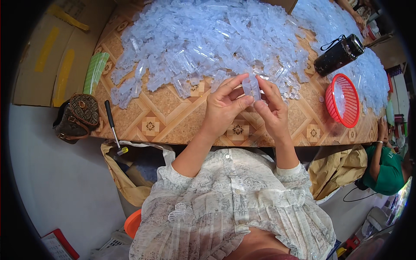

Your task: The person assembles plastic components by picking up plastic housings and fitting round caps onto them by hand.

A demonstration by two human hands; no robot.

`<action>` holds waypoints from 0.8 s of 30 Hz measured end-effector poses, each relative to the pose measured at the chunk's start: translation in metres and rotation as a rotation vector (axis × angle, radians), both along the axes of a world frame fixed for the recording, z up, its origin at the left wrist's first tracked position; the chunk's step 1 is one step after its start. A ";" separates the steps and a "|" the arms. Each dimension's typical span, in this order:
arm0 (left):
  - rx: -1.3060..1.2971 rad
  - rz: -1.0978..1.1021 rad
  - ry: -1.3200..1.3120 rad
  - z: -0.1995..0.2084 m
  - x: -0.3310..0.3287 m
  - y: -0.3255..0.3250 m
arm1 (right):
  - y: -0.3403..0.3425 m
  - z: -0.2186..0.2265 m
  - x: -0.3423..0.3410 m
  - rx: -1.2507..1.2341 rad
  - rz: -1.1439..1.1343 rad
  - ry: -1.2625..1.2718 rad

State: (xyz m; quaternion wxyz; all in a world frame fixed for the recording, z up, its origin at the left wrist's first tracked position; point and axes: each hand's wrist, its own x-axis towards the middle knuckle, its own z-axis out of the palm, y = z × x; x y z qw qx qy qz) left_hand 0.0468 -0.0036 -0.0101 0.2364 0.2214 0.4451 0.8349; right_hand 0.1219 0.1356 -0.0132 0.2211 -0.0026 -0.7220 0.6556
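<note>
Between my two hands, just above the near part of the table, is a small translucent plastic case (251, 88). My left hand (226, 104) pinches it from the left with thumb and fingers. From the right, my right hand (273, 106) grips the same piece, its thumb near the lower end. Behind my hands spreads a large heap of clear, bluish plastic pieces (208, 39) of similar look. Several small round clear caps (293, 93) lie on the table to the right of my right hand.
The patterned table (173, 125) carries a red plastic basket (355, 102) and a black flask (338, 56) at right. A brown handbag (80, 115), a small black-handled hammer (112, 121) and cardboard boxes (39, 65) are at left. Other people (385, 169) sit along the right side.
</note>
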 end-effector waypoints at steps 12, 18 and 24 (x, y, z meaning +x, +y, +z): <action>-0.007 -0.011 -0.010 -0.007 -0.005 0.000 | 0.002 0.002 -0.002 0.342 -0.129 0.125; -0.008 0.042 -0.024 -0.007 -0.005 0.004 | -0.003 0.004 -0.003 0.319 -0.174 0.118; 0.030 0.001 -0.108 -0.007 -0.002 0.004 | -0.002 -0.002 -0.003 0.246 -0.165 0.164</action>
